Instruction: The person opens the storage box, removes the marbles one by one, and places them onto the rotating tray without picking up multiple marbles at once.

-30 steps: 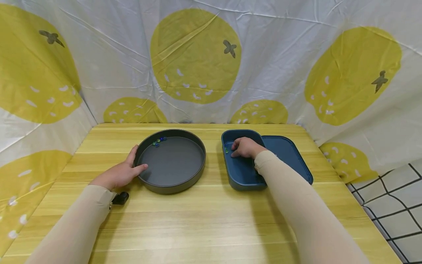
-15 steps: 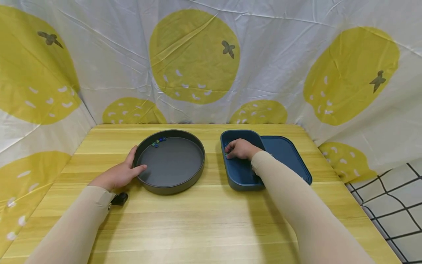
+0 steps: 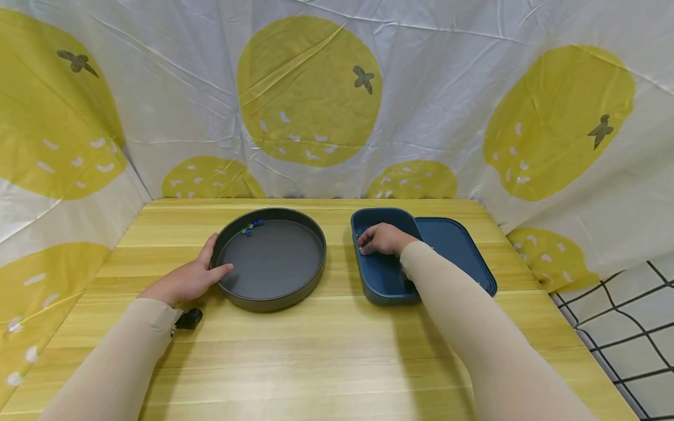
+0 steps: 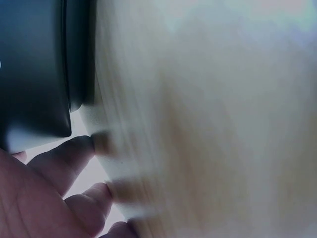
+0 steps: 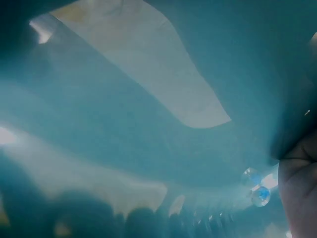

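My left hand (image 3: 184, 280) holds the near left side of a dark grey round cake pan (image 3: 271, 257), thumb over the rim and fingers along the outer wall. In the left wrist view, its fingers (image 4: 64, 158) show beside the dark wall. Small blue and green glass marbles (image 3: 247, 232) lie against the pan's far left wall. My right hand (image 3: 385, 238) reaches into a deep blue rectangular container (image 3: 387, 283), its thumb and index finger pinching a green marble (image 3: 360, 248) at the left wall. Clear marbles with blue inside (image 5: 261, 196) lie beside that hand in the right wrist view.
A flat blue lid (image 3: 455, 248) lies to the right of the container, partly behind the right forearm. Both vessels stand on a wooden table (image 3: 295, 362). A lemon-patterned white cloth (image 3: 442, 82) hangs behind and at the sides.
My right hand moved left to the container's left wall, and its thumb and finger closed around a green marble. The left hand stays on the pan.
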`<action>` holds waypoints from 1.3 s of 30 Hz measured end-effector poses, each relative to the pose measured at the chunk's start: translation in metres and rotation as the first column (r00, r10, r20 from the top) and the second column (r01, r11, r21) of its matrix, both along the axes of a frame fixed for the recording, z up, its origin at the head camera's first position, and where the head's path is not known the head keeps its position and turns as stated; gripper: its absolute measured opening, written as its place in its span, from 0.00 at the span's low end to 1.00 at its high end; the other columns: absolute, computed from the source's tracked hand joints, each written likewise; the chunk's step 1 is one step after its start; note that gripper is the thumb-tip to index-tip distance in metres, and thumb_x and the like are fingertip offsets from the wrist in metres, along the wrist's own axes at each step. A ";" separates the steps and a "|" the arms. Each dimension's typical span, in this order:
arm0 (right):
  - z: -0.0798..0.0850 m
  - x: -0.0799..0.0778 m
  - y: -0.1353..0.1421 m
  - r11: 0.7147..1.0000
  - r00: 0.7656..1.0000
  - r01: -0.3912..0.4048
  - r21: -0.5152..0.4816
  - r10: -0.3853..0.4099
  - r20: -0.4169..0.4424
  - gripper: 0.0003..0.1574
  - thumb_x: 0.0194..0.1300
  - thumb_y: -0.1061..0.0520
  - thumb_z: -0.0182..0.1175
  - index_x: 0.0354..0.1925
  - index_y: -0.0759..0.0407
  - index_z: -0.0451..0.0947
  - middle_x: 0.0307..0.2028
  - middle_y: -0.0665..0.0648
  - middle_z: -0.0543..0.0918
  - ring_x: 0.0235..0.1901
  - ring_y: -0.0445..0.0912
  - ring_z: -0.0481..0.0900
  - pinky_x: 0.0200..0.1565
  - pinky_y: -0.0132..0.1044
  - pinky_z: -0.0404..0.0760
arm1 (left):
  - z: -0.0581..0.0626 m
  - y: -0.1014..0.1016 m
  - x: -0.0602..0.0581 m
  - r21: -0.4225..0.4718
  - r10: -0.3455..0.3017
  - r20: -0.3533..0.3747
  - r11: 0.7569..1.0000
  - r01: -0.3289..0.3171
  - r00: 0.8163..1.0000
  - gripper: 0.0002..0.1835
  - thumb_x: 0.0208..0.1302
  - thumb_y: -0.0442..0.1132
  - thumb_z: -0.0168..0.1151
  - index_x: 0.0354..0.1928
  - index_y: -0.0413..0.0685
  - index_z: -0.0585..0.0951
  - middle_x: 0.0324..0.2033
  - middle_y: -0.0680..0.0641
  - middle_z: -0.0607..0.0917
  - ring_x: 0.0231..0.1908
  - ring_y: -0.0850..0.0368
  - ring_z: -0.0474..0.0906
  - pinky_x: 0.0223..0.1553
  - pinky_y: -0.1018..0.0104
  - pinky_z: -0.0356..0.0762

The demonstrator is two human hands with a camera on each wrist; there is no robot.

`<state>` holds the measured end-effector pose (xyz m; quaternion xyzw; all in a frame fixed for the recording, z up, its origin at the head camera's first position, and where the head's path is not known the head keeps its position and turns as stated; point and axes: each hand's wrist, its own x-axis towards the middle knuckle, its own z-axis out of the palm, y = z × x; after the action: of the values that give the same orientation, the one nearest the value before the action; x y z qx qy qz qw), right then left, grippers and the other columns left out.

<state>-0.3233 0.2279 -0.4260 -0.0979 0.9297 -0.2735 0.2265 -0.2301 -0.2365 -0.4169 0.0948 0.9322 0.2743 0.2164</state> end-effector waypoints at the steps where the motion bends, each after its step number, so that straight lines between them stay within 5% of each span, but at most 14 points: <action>1: 0.000 0.000 0.000 1.000 1.000 0.000 0.000 0.000 -0.001 0.20 0.70 0.56 0.71 0.58 0.58 0.87 0.65 0.61 0.83 0.66 0.55 0.77 0.69 0.50 0.75 | 0.000 0.000 0.000 -0.003 -0.001 -0.003 1.000 0.001 1.000 0.56 0.80 0.68 0.44 0.81 0.52 0.17 0.78 0.19 0.49 0.69 0.20 0.68 0.67 0.29 0.68; 22: 0.002 -0.001 -0.001 1.000 1.000 -0.003 0.005 0.003 -0.011 0.19 0.71 0.53 0.70 0.57 0.58 0.87 0.63 0.60 0.84 0.61 0.53 0.77 0.67 0.49 0.75 | 0.000 0.000 0.000 -0.011 -0.003 -0.013 1.000 0.002 1.000 0.56 0.80 0.68 0.44 0.81 0.51 0.18 0.78 0.20 0.50 0.70 0.20 0.68 0.68 0.29 0.67; 39: 0.006 0.002 0.001 1.000 1.000 0.000 -0.011 0.000 -0.017 0.20 0.72 0.53 0.69 0.60 0.56 0.87 0.66 0.61 0.82 0.71 0.57 0.73 0.70 0.52 0.74 | 0.000 0.001 0.000 -0.008 -0.005 -0.002 1.000 0.005 1.000 0.57 0.79 0.68 0.45 0.81 0.50 0.17 0.79 0.20 0.46 0.70 0.20 0.67 0.68 0.29 0.66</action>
<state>-0.3215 0.2287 -0.4199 -0.1015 0.9301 -0.2777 0.2180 -0.2302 -0.2358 -0.4172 0.0965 0.9332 0.2698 0.2167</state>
